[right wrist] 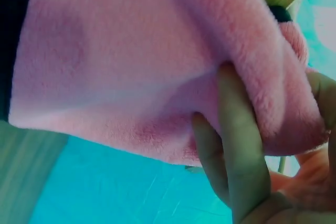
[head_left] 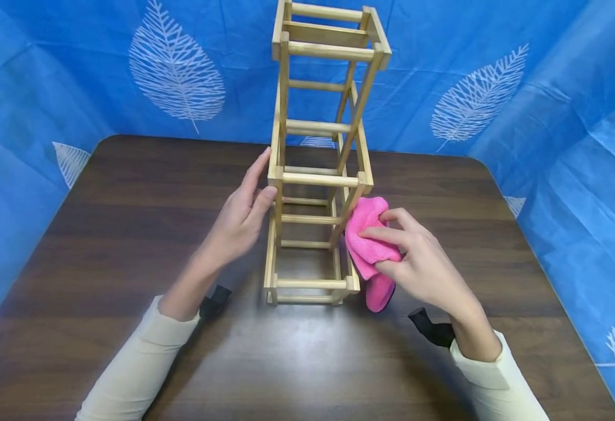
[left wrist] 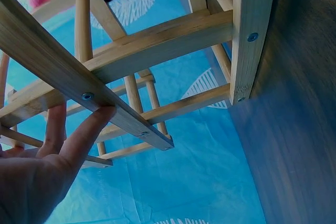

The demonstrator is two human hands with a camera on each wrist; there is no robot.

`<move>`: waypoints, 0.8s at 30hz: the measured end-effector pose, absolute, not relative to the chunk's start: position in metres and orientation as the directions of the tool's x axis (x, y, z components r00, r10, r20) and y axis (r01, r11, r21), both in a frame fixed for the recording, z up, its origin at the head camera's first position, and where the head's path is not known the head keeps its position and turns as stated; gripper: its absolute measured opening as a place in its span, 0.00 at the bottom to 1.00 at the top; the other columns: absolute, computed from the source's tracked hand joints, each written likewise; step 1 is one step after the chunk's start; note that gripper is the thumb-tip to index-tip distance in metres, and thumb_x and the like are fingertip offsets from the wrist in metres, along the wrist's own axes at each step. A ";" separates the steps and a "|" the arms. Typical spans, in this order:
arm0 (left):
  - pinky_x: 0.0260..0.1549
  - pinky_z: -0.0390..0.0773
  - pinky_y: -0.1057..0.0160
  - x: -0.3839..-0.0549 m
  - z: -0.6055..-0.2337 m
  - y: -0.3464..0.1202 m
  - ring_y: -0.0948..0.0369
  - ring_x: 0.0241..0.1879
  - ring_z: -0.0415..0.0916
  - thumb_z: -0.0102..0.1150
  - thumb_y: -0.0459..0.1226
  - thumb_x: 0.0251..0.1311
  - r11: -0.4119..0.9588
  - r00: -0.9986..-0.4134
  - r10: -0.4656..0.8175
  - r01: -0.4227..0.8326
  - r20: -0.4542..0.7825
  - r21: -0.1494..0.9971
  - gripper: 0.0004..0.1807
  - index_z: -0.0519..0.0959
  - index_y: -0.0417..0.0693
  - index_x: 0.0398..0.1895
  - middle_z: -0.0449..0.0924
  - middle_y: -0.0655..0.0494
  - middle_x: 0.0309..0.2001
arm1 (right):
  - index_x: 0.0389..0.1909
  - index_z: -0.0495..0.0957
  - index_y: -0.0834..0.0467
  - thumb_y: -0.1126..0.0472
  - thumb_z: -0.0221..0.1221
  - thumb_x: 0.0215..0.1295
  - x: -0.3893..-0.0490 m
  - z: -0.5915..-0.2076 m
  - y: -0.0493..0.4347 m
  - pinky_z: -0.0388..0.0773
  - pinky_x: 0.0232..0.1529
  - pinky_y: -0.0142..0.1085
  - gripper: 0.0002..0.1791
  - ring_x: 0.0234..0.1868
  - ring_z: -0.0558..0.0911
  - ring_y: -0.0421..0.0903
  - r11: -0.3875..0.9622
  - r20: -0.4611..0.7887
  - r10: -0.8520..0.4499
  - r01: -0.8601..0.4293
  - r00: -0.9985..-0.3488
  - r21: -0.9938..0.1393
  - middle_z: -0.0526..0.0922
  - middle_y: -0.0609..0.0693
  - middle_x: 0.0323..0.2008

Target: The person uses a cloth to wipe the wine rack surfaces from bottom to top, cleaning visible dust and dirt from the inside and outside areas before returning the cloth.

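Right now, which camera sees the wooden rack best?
The head view: it shows nearly the whole wooden rack. The left wrist view shows only part, close up; the right wrist view, small bits beside the pink cloth.

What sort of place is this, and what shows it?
Probably a curtained-off tabletop workspace: blue leaf-print fabric hangs behind and beside a dark wood-grain table, with a tiered wooden rack on it.

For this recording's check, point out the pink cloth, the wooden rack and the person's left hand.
Pink cloth (head_left: pixel 371 250): head view, on its folded middle.
Wooden rack (head_left: pixel 320 179): head view, on a front rail about halfway up.
Left hand (head_left: pixel 237 222): head view, on the back of the hand.
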State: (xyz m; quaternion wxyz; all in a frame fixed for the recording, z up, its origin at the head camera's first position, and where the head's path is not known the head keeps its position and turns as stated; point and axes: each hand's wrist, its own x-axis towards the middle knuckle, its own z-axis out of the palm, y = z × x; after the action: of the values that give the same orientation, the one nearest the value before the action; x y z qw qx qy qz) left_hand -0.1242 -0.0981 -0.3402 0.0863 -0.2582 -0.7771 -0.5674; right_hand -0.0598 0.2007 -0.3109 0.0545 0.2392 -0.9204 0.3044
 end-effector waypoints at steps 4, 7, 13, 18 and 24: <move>0.60 0.68 0.46 -0.125 -0.342 -0.095 0.54 0.55 0.71 0.42 0.39 0.77 0.245 -0.851 0.302 0.504 0.428 0.828 0.32 0.48 0.60 0.80 0.60 0.55 0.73 | 0.50 0.85 0.58 0.75 0.67 0.47 -0.043 -0.308 0.207 0.74 0.30 0.34 0.26 0.44 0.74 0.46 0.667 0.262 -0.476 -0.538 -0.840 -0.516 0.75 0.51 0.51; 0.61 0.67 0.47 -0.125 -0.343 -0.094 0.55 0.56 0.72 0.42 0.39 0.77 0.252 -0.850 0.304 0.507 0.430 0.824 0.31 0.49 0.61 0.80 0.58 0.57 0.74 | 0.50 0.85 0.55 0.75 0.67 0.46 -0.031 -0.304 0.205 0.74 0.30 0.32 0.27 0.42 0.75 0.43 0.641 0.287 -0.532 -0.600 -0.797 -0.478 0.75 0.49 0.51; 0.56 0.73 0.48 -0.124 -0.342 -0.095 0.56 0.49 0.78 0.43 0.40 0.77 0.248 -0.856 0.292 0.499 0.427 0.830 0.31 0.49 0.62 0.79 0.64 0.52 0.70 | 0.52 0.85 0.53 0.75 0.65 0.43 -0.020 -0.298 0.190 0.75 0.28 0.33 0.30 0.36 0.78 0.44 0.599 0.381 -0.612 -0.721 -0.693 -0.348 0.76 0.51 0.52; 0.59 0.72 0.52 -0.125 -0.342 -0.097 0.57 0.46 0.82 0.44 0.38 0.77 0.239 -0.851 0.293 0.506 0.435 0.829 0.32 0.50 0.61 0.79 0.60 0.57 0.73 | 0.51 0.85 0.55 0.74 0.70 0.39 -0.017 -0.288 0.175 0.81 0.36 0.43 0.31 0.45 0.81 0.52 0.566 0.517 -0.607 -0.785 -0.603 -0.252 0.78 0.55 0.53; 0.60 0.71 0.56 -0.128 -0.341 -0.102 0.58 0.54 0.78 0.48 0.36 0.75 0.215 -0.853 0.289 0.501 0.436 0.838 0.33 0.53 0.59 0.79 0.56 0.63 0.75 | 0.50 0.85 0.56 0.69 0.66 0.53 -0.030 -0.277 0.151 0.83 0.40 0.52 0.20 0.54 0.79 0.58 0.511 0.619 -0.606 -0.841 -0.499 -0.178 0.79 0.60 0.56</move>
State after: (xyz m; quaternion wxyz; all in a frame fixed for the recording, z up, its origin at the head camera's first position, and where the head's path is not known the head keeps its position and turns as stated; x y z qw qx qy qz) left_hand -0.1281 -0.1017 -0.3412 0.0928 -0.2552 -0.7739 -0.5721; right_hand -0.0301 0.1507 -0.2772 0.2482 0.4344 -0.8330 0.2364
